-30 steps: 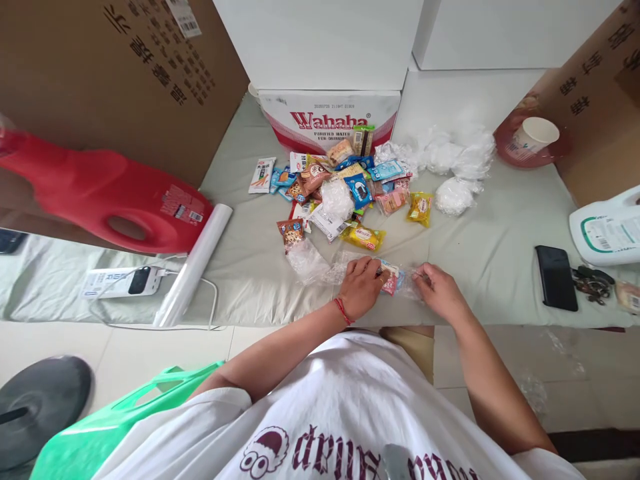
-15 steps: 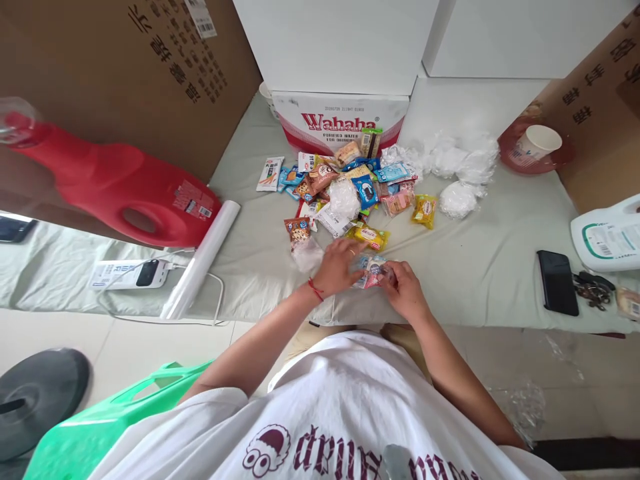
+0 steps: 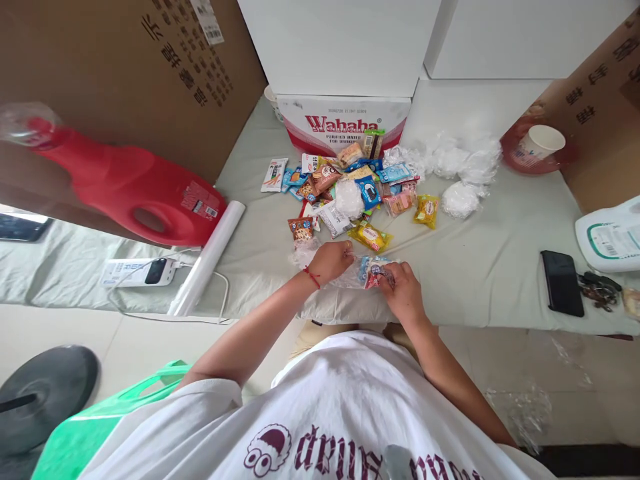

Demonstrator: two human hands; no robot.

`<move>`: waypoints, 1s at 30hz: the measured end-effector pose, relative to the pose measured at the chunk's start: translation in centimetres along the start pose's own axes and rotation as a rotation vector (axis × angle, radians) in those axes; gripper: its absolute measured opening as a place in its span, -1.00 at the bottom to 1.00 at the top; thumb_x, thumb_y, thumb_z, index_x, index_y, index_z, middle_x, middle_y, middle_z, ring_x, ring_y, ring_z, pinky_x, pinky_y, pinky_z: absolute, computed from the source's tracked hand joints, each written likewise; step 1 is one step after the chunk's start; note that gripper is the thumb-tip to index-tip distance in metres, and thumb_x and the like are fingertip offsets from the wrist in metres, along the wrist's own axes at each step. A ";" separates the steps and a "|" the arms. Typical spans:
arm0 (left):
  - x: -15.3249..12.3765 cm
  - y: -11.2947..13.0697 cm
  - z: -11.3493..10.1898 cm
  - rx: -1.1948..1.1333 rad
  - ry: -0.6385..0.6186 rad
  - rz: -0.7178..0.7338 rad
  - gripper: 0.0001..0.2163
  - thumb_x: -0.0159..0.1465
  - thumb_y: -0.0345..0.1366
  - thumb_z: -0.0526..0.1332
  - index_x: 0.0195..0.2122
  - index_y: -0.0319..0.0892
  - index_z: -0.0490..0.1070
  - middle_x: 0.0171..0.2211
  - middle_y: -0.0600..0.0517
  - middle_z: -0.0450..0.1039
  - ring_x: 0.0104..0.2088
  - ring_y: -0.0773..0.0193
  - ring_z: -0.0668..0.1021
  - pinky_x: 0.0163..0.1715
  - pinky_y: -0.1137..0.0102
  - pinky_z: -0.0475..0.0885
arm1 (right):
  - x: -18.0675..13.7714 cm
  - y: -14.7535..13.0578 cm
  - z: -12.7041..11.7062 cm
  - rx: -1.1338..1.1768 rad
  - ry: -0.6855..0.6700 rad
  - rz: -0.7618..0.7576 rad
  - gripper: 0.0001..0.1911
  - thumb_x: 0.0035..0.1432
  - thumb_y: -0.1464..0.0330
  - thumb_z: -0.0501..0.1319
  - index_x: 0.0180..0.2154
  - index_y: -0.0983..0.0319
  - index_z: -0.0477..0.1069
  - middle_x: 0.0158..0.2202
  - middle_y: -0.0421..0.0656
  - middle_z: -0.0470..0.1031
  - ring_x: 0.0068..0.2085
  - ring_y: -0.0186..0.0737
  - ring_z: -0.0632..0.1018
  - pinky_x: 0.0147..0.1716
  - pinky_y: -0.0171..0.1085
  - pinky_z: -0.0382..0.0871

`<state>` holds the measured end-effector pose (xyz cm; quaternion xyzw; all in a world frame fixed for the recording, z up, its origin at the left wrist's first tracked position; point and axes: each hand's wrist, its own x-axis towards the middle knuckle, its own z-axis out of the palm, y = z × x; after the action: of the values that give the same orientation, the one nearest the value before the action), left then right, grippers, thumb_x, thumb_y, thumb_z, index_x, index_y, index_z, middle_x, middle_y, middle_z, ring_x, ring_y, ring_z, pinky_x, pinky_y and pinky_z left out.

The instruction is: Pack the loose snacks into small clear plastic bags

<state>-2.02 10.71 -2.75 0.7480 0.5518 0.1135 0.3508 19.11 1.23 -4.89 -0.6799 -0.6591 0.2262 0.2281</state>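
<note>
A small bundle of snack packets point(image 3: 373, 269) wrapped in clear plastic film lies near the front edge of the grey-covered table point(image 3: 480, 267). My left hand point(image 3: 331, 261), a red string at its wrist, is closed on the film at the bundle's left end. My right hand point(image 3: 401, 293) is closed over the bundle's right end, its fingers pressing the wrap. Just beyond my hands lies a heap of assorted snack packets point(image 3: 357, 187), with a yellow packet point(image 3: 371, 236) closest.
A red jug point(image 3: 125, 187) lies at the left beside a roll of cling film point(image 3: 210, 256) and a power strip point(image 3: 140, 271). White wrapped balls point(image 3: 460, 199) lie at right; a black phone point(image 3: 562, 283), keys and a paper cup point(image 3: 539, 142) are further right. A Wahaha box point(image 3: 343, 123) stands behind.
My hands drew together from a wide stretch of film, folding the wrap in around the packets. My left hand has pulled left along the film; my right has closed over the bundle.
</note>
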 end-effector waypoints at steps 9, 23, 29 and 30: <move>-0.4 4.8 3.4 -1.027 -0.090 -0.441 -0.88 0.28 -0.36 0.23 -0.38 -0.16 0.29 -0.53 0.09 0.44 -0.57 0.39 0.48 -0.52 0.47 0.34 | 1.2 -0.7 -0.3 -0.054 -0.036 0.005 -0.84 0.30 0.38 0.11 -0.16 0.19 0.45 -0.21 -0.07 0.44 -0.25 -0.09 0.48 -0.29 -0.23 0.32; -4.4 6.0 8.0 0.165 0.133 0.247 -0.49 0.31 -0.27 0.08 0.26 -0.39 0.29 0.06 -0.31 0.39 0.08 -0.08 0.43 0.14 0.05 0.39 | -2.3 0.2 -3.6 0.569 -0.374 -0.078 -0.23 0.22 0.41 0.12 0.44 0.13 0.09 0.26 0.04 0.43 0.05 -0.03 0.56 0.08 0.01 0.48; -4.8 6.7 8.1 0.493 0.085 0.314 -0.28 0.25 -0.07 0.22 0.36 -0.38 0.16 0.17 -0.37 0.36 0.13 -0.22 0.40 0.06 0.00 0.36 | -1.1 5.1 -6.6 0.391 -0.158 0.116 -0.33 0.23 0.37 0.13 0.37 0.12 0.22 0.08 -0.02 0.58 -0.39 -0.25 0.48 -0.24 -0.15 0.51; -4.8 6.7 8.2 0.513 0.086 0.323 -0.25 0.24 -0.04 0.23 0.38 -0.37 0.15 0.19 -0.37 0.34 0.15 -0.23 0.39 0.07 0.00 0.35 | -0.5 5.4 -6.4 0.305 -0.152 0.091 -0.37 0.18 0.41 0.15 0.29 0.15 0.33 0.06 -0.01 0.58 -0.32 -0.21 0.52 -0.17 -0.13 0.51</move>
<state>5.77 2.13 -3.32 0.8847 0.4508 0.0564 0.1042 27.32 0.49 -3.11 -0.6475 -0.6010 0.3847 0.2676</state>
